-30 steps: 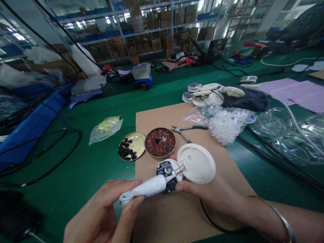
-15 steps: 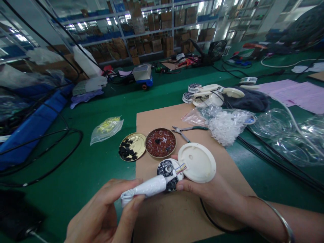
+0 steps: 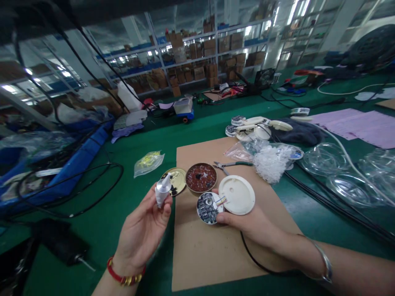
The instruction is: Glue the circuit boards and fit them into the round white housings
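L hand pinching white tube, just lower-left of frame ctr; likely light, soft, best held at body. R hand gripping circuit board w/ white cover, lower ctr; thin wires btwn look fragile, hold by edges. Nozzle capped? Can't tell.

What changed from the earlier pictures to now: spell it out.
The left hand drew the white tube leftward away from the circuit board, tipping its nozzle upward. Nothing was taken or let go. The right hand still holds the board and round cover; the pliers and tin stayed put.
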The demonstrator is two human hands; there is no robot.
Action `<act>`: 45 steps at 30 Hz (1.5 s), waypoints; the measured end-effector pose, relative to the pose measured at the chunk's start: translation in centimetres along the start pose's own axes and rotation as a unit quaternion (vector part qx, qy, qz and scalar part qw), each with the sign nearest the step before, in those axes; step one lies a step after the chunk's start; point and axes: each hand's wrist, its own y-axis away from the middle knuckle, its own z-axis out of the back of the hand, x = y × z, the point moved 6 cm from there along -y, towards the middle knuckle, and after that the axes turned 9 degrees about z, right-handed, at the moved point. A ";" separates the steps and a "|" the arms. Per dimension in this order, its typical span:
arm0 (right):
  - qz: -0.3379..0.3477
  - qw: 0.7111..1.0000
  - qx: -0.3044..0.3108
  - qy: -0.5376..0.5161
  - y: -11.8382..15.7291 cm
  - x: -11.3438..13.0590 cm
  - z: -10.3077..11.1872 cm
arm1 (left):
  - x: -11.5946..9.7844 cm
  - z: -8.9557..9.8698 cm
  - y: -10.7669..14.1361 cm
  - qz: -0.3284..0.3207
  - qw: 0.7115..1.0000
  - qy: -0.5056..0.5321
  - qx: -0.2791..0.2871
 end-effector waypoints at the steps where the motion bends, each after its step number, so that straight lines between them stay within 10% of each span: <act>1: 0.010 1.000 0.007 -0.001 0.0 0.2 0.0 | -0.7 0.1 0.2 -0.025 0.999 -0.016 0.014; 7: 0.043 0.999 -0.023 0.013 0.1 0.3 0.6 | -1.4 2.4 1.7 -0.084 0.953 -0.290 0.035; 12: 0.072 0.994 -0.077 0.006 0.1 0.1 1.4 | 0.3 4.4 2.1 -0.063 0.857 -0.511 -0.009; 19: 0.058 0.997 -0.048 -0.009 0.2 -0.1 1.0 | -6.0 -0.8 1.8 -0.350 0.536 -0.753 -0.155; 23: 0.062 0.997 -0.031 -0.012 0.2 0.0 1.0 | -8.5 -2.5 -2.0 -0.365 0.477 -0.780 -0.176; 29: 0.058 0.997 -0.025 -0.047 0.0 -1.0 0.9 | -10.5 -2.0 -7.0 -0.331 0.444 -0.803 -0.221; 38: 0.057 0.994 -0.008 -0.089 -0.3 -1.8 0.7 | -17.1 0.6 -15.0 -0.193 0.480 -0.805 -0.289; 45: 0.059 0.994 -0.005 -0.089 -0.5 -1.8 0.7 | -18.0 1.7 -13.9 -0.234 0.442 -0.800 -0.332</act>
